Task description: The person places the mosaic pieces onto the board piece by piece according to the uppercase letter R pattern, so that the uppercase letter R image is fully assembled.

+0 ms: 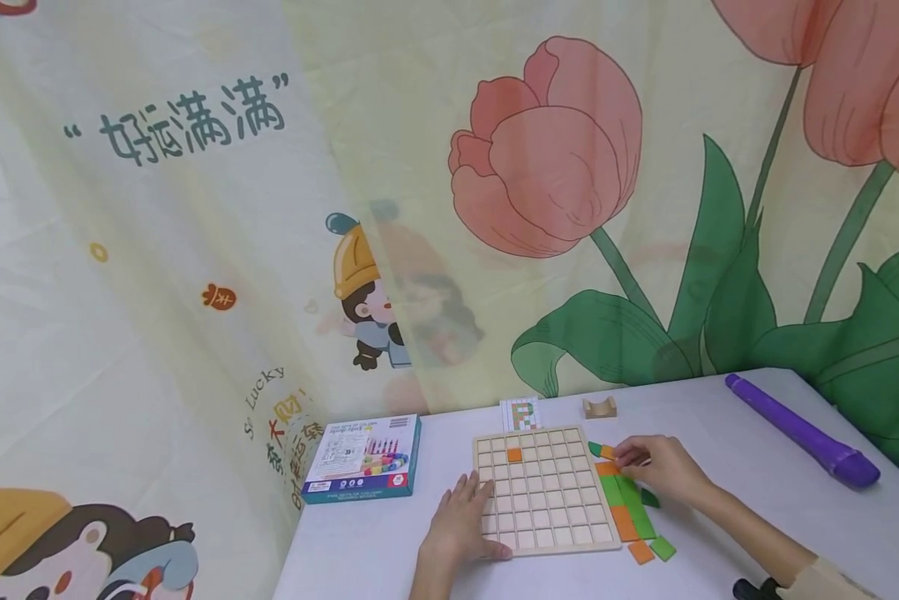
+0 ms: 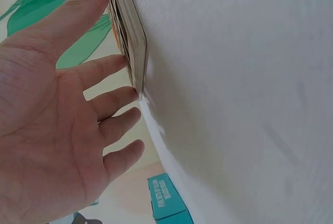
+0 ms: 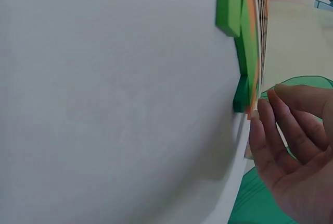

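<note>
A wooden grid board (image 1: 546, 492) lies on the table, with one orange tile (image 1: 514, 455) in a cell near its far left corner. My left hand (image 1: 458, 518) rests at the board's left side, fingers spread along the edge and thumb by the near edge. In the left wrist view its fingertips meet the wooden rim (image 2: 136, 47). Right of the board, my right hand (image 1: 662, 468) pinches a small orange tile (image 1: 607, 452) between thumb and fingertips. Beneath and beside that hand lie several loose pieces, among them green tiles (image 1: 635, 504) and an orange tile (image 1: 624, 523).
A pattern card (image 1: 521, 414) lies behind the board, with a small wooden holder (image 1: 600, 407) to its right. A flat game box (image 1: 365, 460) sits on the left. Far right lies a purple cylinder-shaped object (image 1: 801, 432). A printed curtain (image 1: 419, 208) hangs behind the table.
</note>
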Available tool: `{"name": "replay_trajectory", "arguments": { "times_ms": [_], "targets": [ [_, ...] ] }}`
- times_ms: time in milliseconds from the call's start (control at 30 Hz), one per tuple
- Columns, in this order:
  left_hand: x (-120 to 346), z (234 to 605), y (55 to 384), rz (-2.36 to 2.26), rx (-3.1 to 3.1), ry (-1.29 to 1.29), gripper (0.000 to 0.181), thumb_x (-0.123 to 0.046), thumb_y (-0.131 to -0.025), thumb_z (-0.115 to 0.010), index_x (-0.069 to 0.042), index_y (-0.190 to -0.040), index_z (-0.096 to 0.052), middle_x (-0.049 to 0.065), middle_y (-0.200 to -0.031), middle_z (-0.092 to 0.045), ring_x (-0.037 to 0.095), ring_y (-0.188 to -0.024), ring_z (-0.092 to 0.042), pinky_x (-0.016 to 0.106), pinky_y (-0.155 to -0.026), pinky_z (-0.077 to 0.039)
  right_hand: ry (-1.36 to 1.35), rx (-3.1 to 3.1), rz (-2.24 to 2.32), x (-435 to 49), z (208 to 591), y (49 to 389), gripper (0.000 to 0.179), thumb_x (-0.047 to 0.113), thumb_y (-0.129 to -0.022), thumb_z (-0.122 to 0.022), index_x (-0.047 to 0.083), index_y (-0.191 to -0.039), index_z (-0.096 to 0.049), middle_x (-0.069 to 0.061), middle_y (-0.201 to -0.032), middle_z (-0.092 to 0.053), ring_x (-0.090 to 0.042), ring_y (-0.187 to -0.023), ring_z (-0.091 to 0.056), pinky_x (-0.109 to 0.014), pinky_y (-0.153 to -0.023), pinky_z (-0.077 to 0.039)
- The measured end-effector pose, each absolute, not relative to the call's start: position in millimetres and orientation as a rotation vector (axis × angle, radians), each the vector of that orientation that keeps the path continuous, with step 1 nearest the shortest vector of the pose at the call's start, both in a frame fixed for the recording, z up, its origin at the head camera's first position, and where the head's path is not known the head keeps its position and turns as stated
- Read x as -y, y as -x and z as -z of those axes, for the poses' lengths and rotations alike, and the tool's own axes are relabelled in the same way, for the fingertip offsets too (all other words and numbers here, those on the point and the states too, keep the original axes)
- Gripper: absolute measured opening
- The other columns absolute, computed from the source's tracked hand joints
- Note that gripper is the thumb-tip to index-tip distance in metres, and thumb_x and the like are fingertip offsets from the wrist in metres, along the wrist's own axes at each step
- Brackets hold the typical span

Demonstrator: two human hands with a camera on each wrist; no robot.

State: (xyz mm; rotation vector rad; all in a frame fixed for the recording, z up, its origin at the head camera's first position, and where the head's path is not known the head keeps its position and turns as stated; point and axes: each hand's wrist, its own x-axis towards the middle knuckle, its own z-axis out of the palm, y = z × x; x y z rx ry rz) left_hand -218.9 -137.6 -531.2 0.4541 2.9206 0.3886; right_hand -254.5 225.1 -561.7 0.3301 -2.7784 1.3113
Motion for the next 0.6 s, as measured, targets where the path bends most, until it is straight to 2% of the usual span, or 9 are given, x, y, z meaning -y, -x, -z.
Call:
{"name": "replay_trajectory", "arguments": {
  "times_ms": [233,600],
  "targets": [
    [139.8,531.0,218.6,-0.414,-2.897,-0.462,0.105,-0.048,-0.064,-0.097,-0.012,-0.152,-0.053,0.019,-0.163,-0.041,0.040,-0.152,-0.035,0.060,-0.123,-0.031,-0.330,2.812,-1.248,-234.4,570.7,251.5,0.021,0.000,-0.085,-0.081,0.013,-0.101,-0.077,0.009,-0.089,-0.072,-0.008,-0.082,-0.064,-0.024,-0.073,-0.058],
    [140.4,530.5,219.3,-0.427,-2.890,-0.455,0.106,-0.050,-0.064,-0.097,-0.014,-0.153,-0.052,0.018,-0.164,-0.040,0.039,-0.152,-0.035,0.059,-0.123,-0.031,-0.327,2.861,-1.099,-237.1,571.7,246.5,0.026,0.012,-0.079,-0.090,0.015,-0.102,-0.077,0.012,-0.089,-0.071,-0.009,-0.084,-0.064,-0.028,-0.074,-0.056]
  ]
}}
